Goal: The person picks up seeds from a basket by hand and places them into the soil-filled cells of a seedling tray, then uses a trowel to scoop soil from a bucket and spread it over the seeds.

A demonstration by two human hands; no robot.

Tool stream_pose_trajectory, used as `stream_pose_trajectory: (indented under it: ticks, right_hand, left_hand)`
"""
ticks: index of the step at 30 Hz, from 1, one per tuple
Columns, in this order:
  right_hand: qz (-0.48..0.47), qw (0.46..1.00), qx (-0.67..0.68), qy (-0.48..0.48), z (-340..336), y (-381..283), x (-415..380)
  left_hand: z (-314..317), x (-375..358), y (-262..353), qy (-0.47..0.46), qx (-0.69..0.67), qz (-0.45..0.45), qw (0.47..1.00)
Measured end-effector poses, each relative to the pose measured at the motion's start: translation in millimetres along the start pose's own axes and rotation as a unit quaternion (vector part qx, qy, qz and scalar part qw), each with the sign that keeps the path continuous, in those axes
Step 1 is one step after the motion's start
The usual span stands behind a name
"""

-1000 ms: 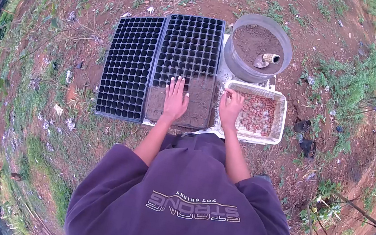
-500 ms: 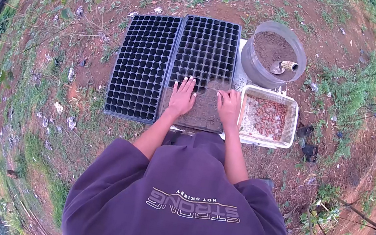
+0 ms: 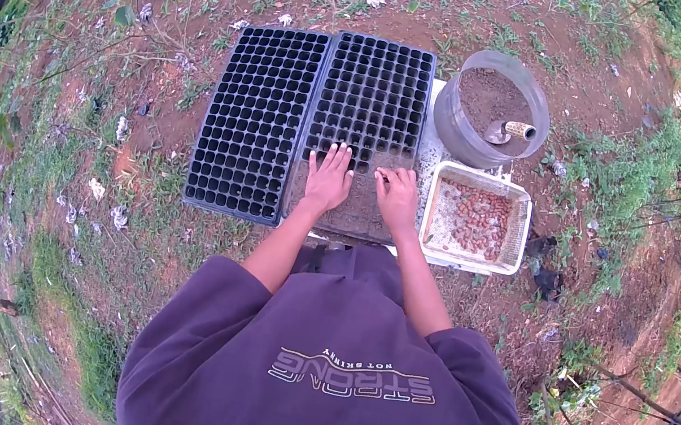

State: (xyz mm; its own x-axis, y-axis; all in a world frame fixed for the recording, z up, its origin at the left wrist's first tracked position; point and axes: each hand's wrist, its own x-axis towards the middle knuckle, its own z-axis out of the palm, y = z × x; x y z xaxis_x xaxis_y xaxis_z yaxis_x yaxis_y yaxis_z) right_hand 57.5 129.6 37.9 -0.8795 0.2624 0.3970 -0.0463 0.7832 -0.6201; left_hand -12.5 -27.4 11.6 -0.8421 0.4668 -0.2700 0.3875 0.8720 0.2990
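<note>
Two black seedling trays lie side by side. The left tray (image 3: 256, 120) has bare cells, while the right tray (image 3: 375, 91) is covered with soil (image 3: 354, 210) in its near part. My left hand (image 3: 329, 180) lies flat on the right tray, fingers spread toward the bare cells, holding nothing. Over the soil's far right part, my right hand (image 3: 398, 199) touches the tray with bent fingers; whatever its fingertips may hold is too small to make out.
A clear round tub (image 3: 468, 149) of soil with a scoop (image 3: 517, 130) stands at the right. Nearer is a white basket (image 3: 521, 235) holding reddish seeds (image 3: 477, 221). Thin branches (image 3: 645, 394) stick out at the lower right.
My right hand has shifted left across the right tray, closer to my left hand. My left hand keeps its place on the tray. The view has tilted slightly.
</note>
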Motion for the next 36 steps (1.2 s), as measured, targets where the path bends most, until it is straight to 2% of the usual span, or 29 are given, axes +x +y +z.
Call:
stream_pose_trajectory:
  ticks: [4, 6, 13, 24, 31, 36]
  right_hand:
    - [0.009, 1.000, -0.008, -0.007, 2, 6, 0]
    - [0.019, 0.999, -0.021, -0.042, 3, 16, 2]
    - [0.039, 0.996, 0.045, -0.065, -7, 26, 3]
    - [0.035, 0.998, 0.023, -0.044, -5, 27, -2]
    - [0.081, 0.996, -0.020, -0.017, 6, 15, 2]
    - [0.130, 0.990, -0.035, 0.038, 8, -4, -1]
  left_hand:
    - [2, 0, -4, -0.003, 0.011, 0.002, 1.000]
    - [-3, 1, -1, -0.011, 0.015, -0.004, 1.000]
    - [-8, 1, -1, -0.060, 0.019, -0.023, 0.998]
    - [-6, 2, 3, -0.043, 0.009, -0.026, 0.999]
    - [-12, 6, -7, -0.034, 0.055, 0.030, 0.997]
    - [-8, 3, -25, -0.012, 0.024, 0.093, 0.995]
